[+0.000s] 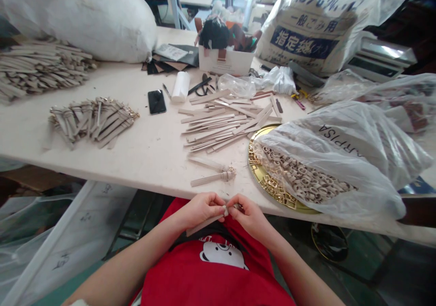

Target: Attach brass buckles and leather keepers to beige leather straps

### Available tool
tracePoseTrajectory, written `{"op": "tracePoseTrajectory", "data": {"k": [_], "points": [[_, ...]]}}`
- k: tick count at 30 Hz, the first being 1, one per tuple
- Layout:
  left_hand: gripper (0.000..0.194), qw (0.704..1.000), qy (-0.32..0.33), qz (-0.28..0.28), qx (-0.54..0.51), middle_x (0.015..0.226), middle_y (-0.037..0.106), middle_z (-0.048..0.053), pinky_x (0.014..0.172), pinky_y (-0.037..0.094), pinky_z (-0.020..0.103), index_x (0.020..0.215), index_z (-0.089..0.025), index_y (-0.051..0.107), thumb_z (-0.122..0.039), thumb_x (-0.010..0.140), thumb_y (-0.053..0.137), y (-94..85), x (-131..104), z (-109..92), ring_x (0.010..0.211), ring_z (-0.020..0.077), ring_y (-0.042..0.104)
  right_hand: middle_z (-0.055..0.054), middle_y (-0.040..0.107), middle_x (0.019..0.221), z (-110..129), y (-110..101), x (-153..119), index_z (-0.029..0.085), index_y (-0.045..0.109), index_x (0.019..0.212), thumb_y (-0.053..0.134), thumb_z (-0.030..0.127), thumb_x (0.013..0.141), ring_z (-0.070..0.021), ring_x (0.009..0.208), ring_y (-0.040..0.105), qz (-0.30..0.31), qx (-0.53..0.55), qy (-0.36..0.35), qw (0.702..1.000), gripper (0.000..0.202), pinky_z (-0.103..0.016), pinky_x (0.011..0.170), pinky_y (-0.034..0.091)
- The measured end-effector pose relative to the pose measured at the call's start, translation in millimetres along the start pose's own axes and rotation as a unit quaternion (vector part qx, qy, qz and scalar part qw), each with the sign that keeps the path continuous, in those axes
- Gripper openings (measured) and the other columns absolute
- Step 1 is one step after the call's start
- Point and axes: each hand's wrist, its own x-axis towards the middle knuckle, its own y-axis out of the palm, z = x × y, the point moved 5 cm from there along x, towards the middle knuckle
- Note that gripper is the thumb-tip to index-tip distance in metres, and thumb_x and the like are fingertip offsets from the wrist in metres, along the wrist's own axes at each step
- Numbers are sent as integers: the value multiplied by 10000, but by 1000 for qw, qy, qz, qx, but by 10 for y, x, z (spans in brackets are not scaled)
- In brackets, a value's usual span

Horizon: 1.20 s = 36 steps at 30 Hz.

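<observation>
By the bench (153, 160)'s near edge, left fingers (215, 198) are pinching the strap (203, 225), ideally flat, right fingers (235, 198) gripping its end.

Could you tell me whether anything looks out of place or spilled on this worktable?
The plastic bag slumps across the gold tray, its small loops heaped close to the gold buckles, so the two might mix. The loose strips lie at crossing angles. Nothing looks clearly damaged.

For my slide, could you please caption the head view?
Two hands hold a pale strip beside a table of similar strips.
</observation>
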Motion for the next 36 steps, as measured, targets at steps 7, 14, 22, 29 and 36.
{"op": "tracePoseTrajectory", "data": {"k": [7, 14, 22, 29, 36], "points": [[189, 998, 51, -17, 41, 686, 630, 2, 601, 430, 216, 823, -137, 575, -291, 713, 587, 19, 24, -94, 634, 116, 575, 12, 554, 702, 55, -37, 5, 185, 540, 850, 494, 251, 797, -126, 627, 487, 12, -6, -38, 999, 96, -248, 595, 390], [193, 973, 111, -61, 192, 791, 656, 20, 631, 445, 241, 908, -168, 556, -268, 743, 543, -44, -17, -217, 719, 155, 603, -44, 612, 928, 57, -50, 38, 193, 544, 981, 451, 257, 835, -174, 856, 552, 11, -4, -68, 998, 184, -315, 778, 429], [218, 873, 205, -172, 408, 850, 655, 16, 706, 436, 265, 989, -203, 545, -305, 802, 501, -233, 214, -683, 791, 168, 597, -76, 628, 930, 213, -194, 442, 188, 550, 1015, 402, 281, 861, -200, 857, 575, -111, -138, -150, 973, 233, -345, 762, 455], [232, 724, 258, -279, 576, 859, 628, 48, 773, 406, 261, 810, -181, 629, -303, 856, 437, -631, 463, -928, 840, 159, 565, -145, 578, 1107, 73, -141, 852, 139, 513, 1151, 411, 318, 858, -251, 1030, 522, -203, -281, -191, 918, 359, -415, 884, 421], [193, 687, 203, -379, 587, 931, 615, 95, 790, 393, 306, 894, -156, 624, -242, 831, 463, -1134, 832, -1443, 890, 202, 553, -135, 557, 1157, -71, -101, 825, 168, 452, 1226, 431, 361, 848, -249, 1074, 504, -222, -239, -196, 925, 425, -435, 909, 411]]}}
